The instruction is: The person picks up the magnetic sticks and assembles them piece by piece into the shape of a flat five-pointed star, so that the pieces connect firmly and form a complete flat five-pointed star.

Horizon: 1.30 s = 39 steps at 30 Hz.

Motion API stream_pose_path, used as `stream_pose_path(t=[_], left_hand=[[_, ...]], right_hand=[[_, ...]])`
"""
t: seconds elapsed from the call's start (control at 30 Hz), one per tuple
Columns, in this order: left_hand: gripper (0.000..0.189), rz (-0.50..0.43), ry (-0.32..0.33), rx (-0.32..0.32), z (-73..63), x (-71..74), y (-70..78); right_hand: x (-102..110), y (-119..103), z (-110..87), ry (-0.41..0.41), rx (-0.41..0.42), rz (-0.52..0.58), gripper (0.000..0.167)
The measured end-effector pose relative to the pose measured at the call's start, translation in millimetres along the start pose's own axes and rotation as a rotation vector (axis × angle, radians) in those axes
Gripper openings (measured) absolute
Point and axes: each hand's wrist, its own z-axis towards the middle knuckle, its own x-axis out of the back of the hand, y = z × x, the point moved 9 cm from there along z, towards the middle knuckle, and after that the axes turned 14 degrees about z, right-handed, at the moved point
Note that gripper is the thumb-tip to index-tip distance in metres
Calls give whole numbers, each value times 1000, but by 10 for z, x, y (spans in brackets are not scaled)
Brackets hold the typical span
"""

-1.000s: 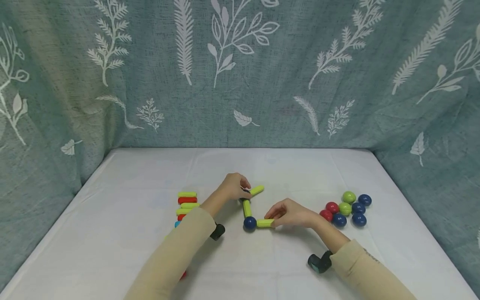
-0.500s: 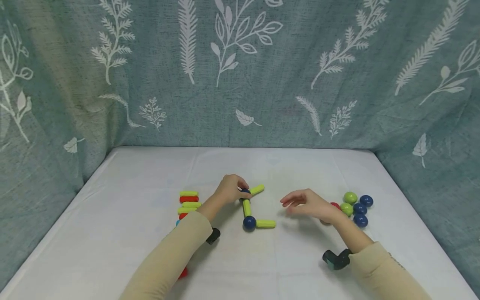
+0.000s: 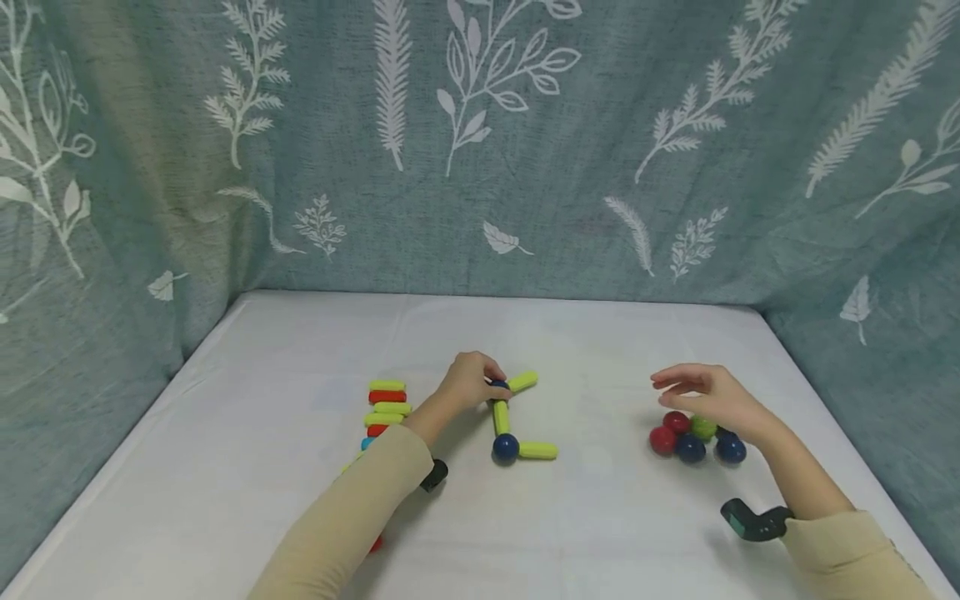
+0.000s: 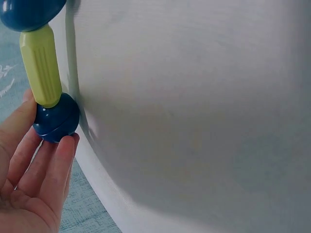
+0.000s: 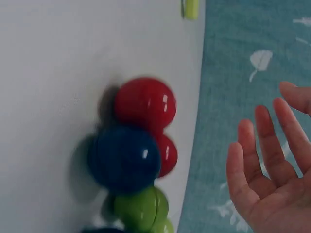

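Note:
My left hand (image 3: pixel 468 382) grips the far dark blue ball (image 4: pixel 57 119) of a joined piece, thumb on one side and fingers on the other. From that ball one lime-green stick (image 3: pixel 523 382) slants off to the right. Another lime-green stick (image 4: pixel 41 65) links it to the near blue ball (image 3: pixel 506 448), from which a third green stick (image 3: pixel 538 451) points right. My right hand (image 3: pixel 712 393) hovers over the loose balls at the right, fingers spread and holding nothing. Red balls (image 5: pixel 146 103), a blue ball (image 5: pixel 127 159) and green balls (image 5: pixel 138 208) lie below it.
Left of the joined piece lies a column of green, red and blue sticks (image 3: pixel 387 397), partly hidden by my left sleeve. A white cloth (image 3: pixel 600 517) covers the table. A patterned teal curtain (image 3: pixel 555 167) hangs behind it.
My right hand has let go of the near green stick and moved right to above the loose balls. The left hand keeps its grip on the far blue ball.

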Motion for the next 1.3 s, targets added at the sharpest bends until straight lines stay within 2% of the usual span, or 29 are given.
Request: stream_pose_path(t=[0.3,0.4,0.47,0.63,0.73,0.83,1.0,1.13,1.3], left_hand=[[18,-9,12,2,-6,-8,-21],[19,-15,17,10,-4,-11,-28],[19,-16,16,12,-6,-16,-32],[20,-14,10,12,-3,-35,-44],[20,-17,14,9,2,-34,-48],[19,-12,23,7,4,-22,-47],[19,1,32,3,-3,-4,-35],[19,2,30,8,-2,-7,-32],[19,-2,23,14,-1,-22,-34]], right_hand=[[508,164,-212,173,33,-122,35],[665,280,-262,213,9,-149,36],[776,432,-280,233,-15,-141,39],[1094,1035,-289,311,-81,-146,54],[1211,1270,-286,302,-107,-142,64],[1241,1315,-305,297,-166,-139,64],[1106,1107,-380,248,-261,-138,59],[981,988,-424,185,-290,-140,61],[942,1036,-445,164,-323,-129,59]])
